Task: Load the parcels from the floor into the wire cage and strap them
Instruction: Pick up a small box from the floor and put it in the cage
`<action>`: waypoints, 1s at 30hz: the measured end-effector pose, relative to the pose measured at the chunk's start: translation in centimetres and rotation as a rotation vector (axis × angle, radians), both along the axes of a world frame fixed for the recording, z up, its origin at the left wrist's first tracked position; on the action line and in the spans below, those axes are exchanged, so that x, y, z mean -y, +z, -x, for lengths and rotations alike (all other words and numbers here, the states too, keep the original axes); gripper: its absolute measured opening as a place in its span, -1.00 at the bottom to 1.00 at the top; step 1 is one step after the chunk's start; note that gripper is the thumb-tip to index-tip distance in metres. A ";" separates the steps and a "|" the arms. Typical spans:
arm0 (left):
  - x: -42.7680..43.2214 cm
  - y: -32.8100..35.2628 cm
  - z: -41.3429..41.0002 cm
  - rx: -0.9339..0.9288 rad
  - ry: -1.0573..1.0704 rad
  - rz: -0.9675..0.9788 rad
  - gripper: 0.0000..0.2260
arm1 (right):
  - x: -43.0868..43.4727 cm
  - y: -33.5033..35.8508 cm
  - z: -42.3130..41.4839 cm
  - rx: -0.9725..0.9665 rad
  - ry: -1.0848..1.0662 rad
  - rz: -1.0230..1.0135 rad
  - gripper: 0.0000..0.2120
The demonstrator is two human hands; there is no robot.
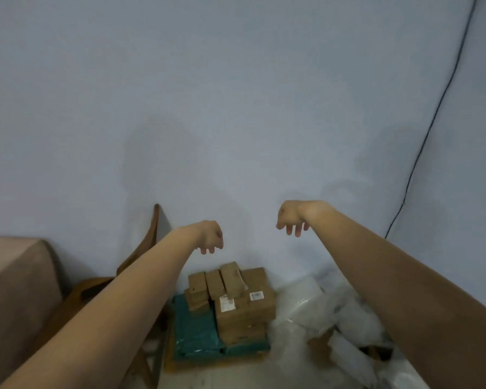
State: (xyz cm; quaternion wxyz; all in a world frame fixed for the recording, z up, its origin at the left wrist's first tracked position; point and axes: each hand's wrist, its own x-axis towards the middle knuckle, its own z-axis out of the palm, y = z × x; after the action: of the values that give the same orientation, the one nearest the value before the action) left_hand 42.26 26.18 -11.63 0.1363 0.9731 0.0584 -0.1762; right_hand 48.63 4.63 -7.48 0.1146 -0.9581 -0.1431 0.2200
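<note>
**Friend:** How much of the job is done?

**Me:** As far as I can tell, none of it. The brown parcels (236, 301) sit in a small pile on the floor by the wall (236, 94), at about 6 o'clock from the middle of my view. They rest on a green bag (197, 329). I can't see the wire cage at all, and I can't see a strap either. So all the loading and the strapping are left to do.

**Friend:** What are your hands doing?

**Me:** Both arms reach out in front of me. My left hand (209, 238) hangs above the pile at about 11 o'clock from it, with its fingers loosely bent down. My right hand (291, 219) hangs at about 1 o'clock from the pile, with its fingers drooping too. Neither hand holds or touches anything.

**Friend:** Can you read anything on the boxes?

**Me:** No. Two parcels have stickers. One white label (256, 296) has dark lines like a bar code. The other label (225, 302) is paler. Both are too blurry to read, and I see no brand name.

**Friend:** What else is near?

**Me:** There is clear plastic wrap (320, 313) at 5 o'clock and a wooden chair (141, 254) at 8 o'clock.
</note>
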 end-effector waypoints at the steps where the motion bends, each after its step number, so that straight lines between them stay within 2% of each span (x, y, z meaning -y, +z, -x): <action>1: -0.6 -0.2 -1.1 0.005 0.023 0.000 -0.72 | -0.8 -0.4 -1.4 -0.008 0.020 -0.010 -0.68; 6: -2.9 -1.2 -7.5 0.053 0.111 -0.010 -0.72 | -3.7 -2.9 -9.2 -0.018 0.089 -0.027 -0.68; 9: -3.5 -2.4 -10.3 0.061 0.152 -0.015 -0.73 | -4.4 -4.3 -13.1 -0.040 0.126 0.047 -0.68; 15: -6.3 -7.8 -14.7 0.028 0.216 -0.045 -0.71 | -7.7 -7.9 -20.1 -0.037 0.198 0.105 -0.69; 18: -8.8 -11.3 -16.7 -0.075 0.243 -0.068 -0.72 | -10.5 -11.8 -22.9 -0.122 0.235 0.071 -0.73; 22: -12.0 -15.8 -20.9 -0.089 0.239 -0.088 -0.73 | -13.5 -16.6 -25.9 0.021 0.267 -0.064 -0.76; 25: -13.1 -20.3 -24.2 -0.112 0.214 -0.025 -0.78 | -14.6 -20.9 -27.9 0.030 0.239 -0.036 -0.75; 27: -14.7 -27.1 -26.8 -0.131 0.303 0.007 -0.86 | -15.0 -24.5 -28.9 0.005 0.188 -0.021 -0.76; 30: -15.5 -33.6 -28.3 -0.121 0.360 0.074 -0.74 | -15.0 -29.5 -29.3 -0.043 0.090 -0.023 -0.78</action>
State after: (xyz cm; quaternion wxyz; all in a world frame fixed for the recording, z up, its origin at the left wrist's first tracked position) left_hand 70.55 41.72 -45.19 0.1978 0.9288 0.2333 -0.2091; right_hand 77.95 19.65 -36.98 0.1187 -0.9444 -0.1862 0.2438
